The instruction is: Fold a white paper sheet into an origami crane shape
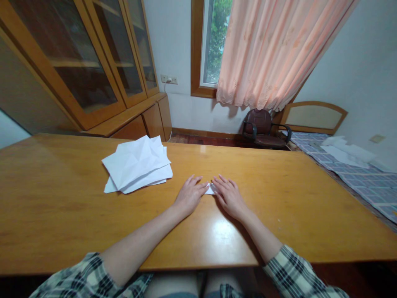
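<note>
A small folded piece of white paper point(211, 189) lies on the wooden table point(279, 198), mostly covered by my hands. My left hand point(190, 193) lies flat on the table with its fingers stretched out, fingertips resting on the paper's left side. My right hand point(228, 195) lies flat too, fingers extended, pressing the paper's right side. The two hands' fingertips nearly meet over the paper.
A loose stack of creased white paper sheets point(138, 167) lies to the left of my hands. Behind the table stand a glass-door wooden cabinet point(93, 70), a dark office chair point(265, 128), a pink curtain point(279, 49) and a bed point(356, 169) at the right.
</note>
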Available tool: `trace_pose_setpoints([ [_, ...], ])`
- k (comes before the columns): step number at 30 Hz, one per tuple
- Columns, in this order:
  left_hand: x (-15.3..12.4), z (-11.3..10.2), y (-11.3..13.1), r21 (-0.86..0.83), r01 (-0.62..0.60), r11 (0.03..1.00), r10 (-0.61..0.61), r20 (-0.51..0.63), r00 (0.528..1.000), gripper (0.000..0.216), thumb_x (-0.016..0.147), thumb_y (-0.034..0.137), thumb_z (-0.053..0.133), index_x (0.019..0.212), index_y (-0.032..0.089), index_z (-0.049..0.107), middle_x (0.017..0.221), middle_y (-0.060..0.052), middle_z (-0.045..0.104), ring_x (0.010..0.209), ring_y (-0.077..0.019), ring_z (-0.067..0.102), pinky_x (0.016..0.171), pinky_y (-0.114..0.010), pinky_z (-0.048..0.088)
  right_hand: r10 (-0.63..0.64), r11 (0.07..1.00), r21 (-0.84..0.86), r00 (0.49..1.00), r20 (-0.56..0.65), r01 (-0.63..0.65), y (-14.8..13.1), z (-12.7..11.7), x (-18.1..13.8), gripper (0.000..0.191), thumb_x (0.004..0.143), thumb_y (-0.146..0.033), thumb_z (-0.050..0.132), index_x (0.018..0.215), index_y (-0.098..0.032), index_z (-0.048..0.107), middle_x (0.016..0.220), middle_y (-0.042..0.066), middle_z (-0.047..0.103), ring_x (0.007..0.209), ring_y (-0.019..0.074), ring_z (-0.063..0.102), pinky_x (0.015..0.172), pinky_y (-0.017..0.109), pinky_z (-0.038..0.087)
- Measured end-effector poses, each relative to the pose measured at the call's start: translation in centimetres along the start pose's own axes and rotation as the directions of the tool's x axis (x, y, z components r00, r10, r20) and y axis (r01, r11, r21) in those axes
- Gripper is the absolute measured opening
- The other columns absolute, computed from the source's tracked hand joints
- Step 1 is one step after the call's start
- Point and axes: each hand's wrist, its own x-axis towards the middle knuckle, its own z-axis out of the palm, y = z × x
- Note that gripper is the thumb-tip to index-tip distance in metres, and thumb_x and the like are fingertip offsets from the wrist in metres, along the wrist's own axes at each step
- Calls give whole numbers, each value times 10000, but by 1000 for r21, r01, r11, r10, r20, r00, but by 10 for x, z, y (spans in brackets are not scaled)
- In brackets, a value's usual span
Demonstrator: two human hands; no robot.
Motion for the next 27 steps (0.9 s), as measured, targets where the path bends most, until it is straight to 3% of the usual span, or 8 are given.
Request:
trace_pose_setpoints([
  [4,0,4,-2,13,-7,1000,6,26,1000,338,918,204,449,1220,276,583,1238,-36,617,1233,-250,457,1074,-510,271,-19,999,-35,993,119,23,-10,4,-3,515,949,-451,347,1421,-245,321,1461,91,364,1361,230,300,1111,558,93],
  [10,-5,-1,1,-28,-62,998,65,150,987,434,906,206,410,1331,142,468,1373,-114,490,1289,-225,421,1101,-415,279,-24,999,-30,985,169,29,-14,2,-5,643,923,-570,311,1443,-194,279,1484,134,291,1387,242,242,1121,561,52],
  [15,-12,-11,7,-74,-39,997,54,209,976,525,924,345,367,1400,124,358,1459,-130,362,1349,-207,334,1117,-369,258,-21,999,-21,992,123,24,-16,-4,-6,615,928,-541,338,1439,-204,283,1480,127,306,1382,241,256,1114,579,50],
  [19,-17,-13,4,-111,-43,993,68,237,969,545,940,372,334,1428,133,299,1491,-127,295,1385,-208,252,1140,-390,191,-100,994,-34,992,81,103,-19,-10,-12,533,939,-463,380,1414,-223,342,1464,101,351,1375,227,274,1127,551,14],
  [27,-18,-19,-17,-220,-81,972,160,366,917,564,957,424,300,1471,222,183,1540,-74,162,1414,-211,152,1149,-391,143,-61,998,8,984,168,60,-23,-13,-16,501,940,-465,370,1365,-207,428,1425,102,417,1343,222,337,1127,502,86],
])
